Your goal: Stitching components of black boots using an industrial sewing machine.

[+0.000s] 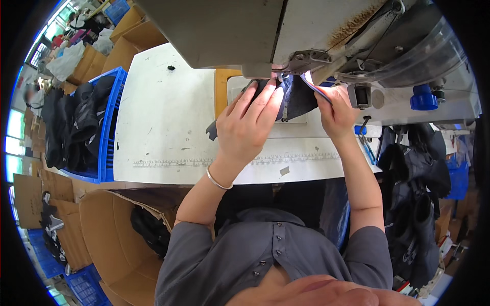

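Observation:
A dark fabric piece (pixel 301 102) lies beneath the head of a sewing machine (pixel 298 64), lit by a bright lamp at the needle area. My left hand (pixel 249 120) rests flat on the piece's left side, fingers stretched toward the needle. On the other side, my right hand (pixel 338 109) is closed on the piece's raised right edge, where a thin blue and pale border shows. The needle tip and my right fingertips are partly hidden. A dark flap (pixel 211 130) sticks out left of my left wrist.
Left of the white table (pixel 158 117) stands a blue crate (pixel 106 153) of black shoe-like pieces. An open cardboard box (pixel 109 239) sits below it. More black pieces (pixel 416 204) hang at the right. A printed ruler (pixel 194 163) runs along the front edge; blue-handled snips (pixel 365 140) lie right.

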Motion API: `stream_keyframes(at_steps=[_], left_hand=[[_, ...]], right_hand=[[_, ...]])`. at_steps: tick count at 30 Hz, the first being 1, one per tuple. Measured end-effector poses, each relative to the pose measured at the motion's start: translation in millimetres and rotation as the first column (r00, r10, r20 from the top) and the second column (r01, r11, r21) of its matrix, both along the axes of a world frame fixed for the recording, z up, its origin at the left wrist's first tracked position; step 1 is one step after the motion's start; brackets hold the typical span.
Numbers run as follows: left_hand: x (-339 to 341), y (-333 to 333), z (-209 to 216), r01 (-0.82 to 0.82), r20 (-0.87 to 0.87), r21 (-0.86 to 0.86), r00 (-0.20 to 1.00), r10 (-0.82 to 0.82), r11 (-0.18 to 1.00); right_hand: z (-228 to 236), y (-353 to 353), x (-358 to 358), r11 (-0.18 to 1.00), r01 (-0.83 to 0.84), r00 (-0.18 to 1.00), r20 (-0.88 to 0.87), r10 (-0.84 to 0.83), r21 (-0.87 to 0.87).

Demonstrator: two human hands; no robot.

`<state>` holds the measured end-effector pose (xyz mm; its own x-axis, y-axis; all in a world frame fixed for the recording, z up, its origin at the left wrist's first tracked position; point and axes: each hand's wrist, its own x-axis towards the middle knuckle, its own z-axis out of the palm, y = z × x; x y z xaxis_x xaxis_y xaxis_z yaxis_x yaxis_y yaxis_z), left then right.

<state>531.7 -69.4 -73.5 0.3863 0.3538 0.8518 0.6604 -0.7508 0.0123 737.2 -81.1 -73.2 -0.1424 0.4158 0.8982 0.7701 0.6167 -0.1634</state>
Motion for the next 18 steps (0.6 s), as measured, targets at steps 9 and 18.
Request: stream_keyframes(at_steps=[9,18], left_hand=[[-5,14,-5,0.082,-0.008,0.077,0.997,-0.081,0.994],[-3,12,-1,0.068,0.006,0.040,0.998,-0.068,0.997]], right_hand=[[3,-7,-11,0.998,0.040,0.990,-0.135,-0.046,-0.044],[1,-4,-8,0.998,-0.016,0.979,-0.204,0.004,-0.056]])
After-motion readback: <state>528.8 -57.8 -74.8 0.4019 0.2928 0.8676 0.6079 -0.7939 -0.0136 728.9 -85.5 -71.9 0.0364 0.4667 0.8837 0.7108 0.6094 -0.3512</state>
